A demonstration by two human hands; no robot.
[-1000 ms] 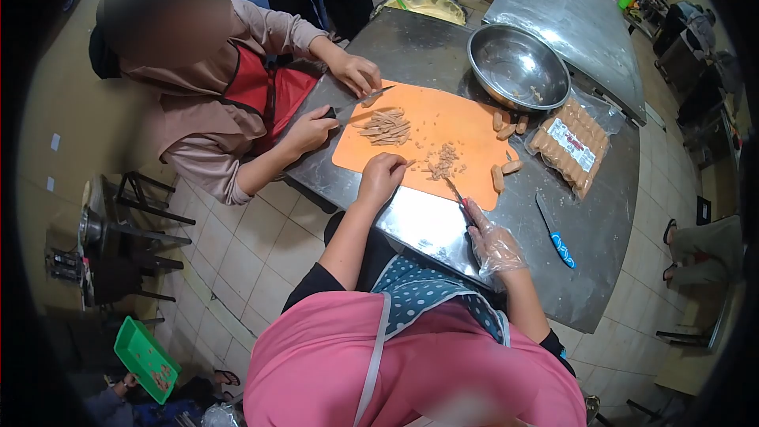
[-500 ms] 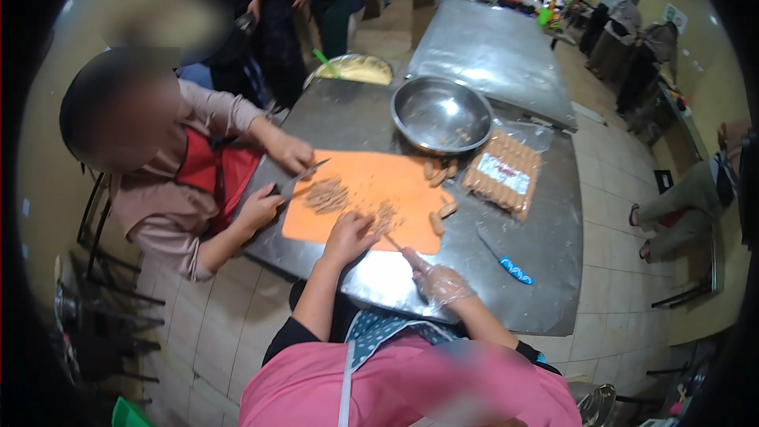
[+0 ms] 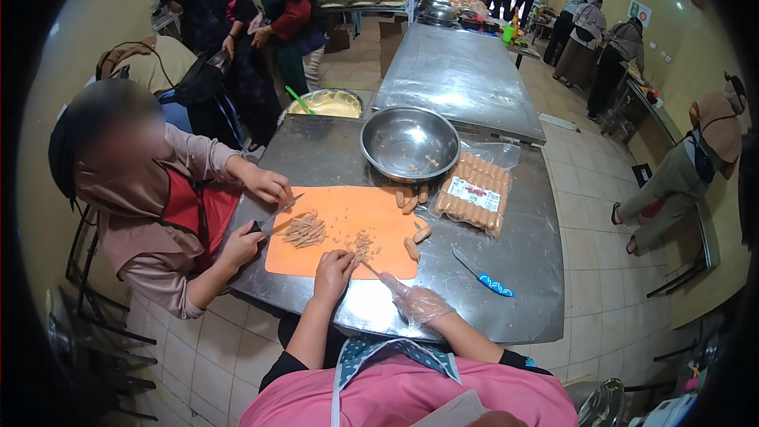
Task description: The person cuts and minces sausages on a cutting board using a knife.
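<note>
My right hand (image 3: 423,304), in a clear plastic glove, grips a knife (image 3: 368,270) whose blade points to the chopped sausage bits (image 3: 363,247). Bent fingers of my left hand (image 3: 335,271) are drawn together at the near edge of those bits; what they hold, if anything, is hidden. Beneath lies an orange cutting board (image 3: 348,202). To the left on it is a pile of sausage strips (image 3: 305,230). A co-worker's hand (image 3: 241,245) holds another knife (image 3: 283,211) at the board's left edge. Short sausage pieces (image 3: 412,250) lie by the right edge.
Behind the board stands a steel bowl (image 3: 409,142) with a few scraps inside. A bag of sausages (image 3: 474,192) lies right of it. A blue-handled knife (image 3: 496,285) rests on the steel table (image 3: 530,312). A basin (image 3: 336,101) with yellow contents stands beyond the table.
The head view has tilted upward, so more of the room shows. My hands stay at the chopped bits, with the knife still in the right one.
</note>
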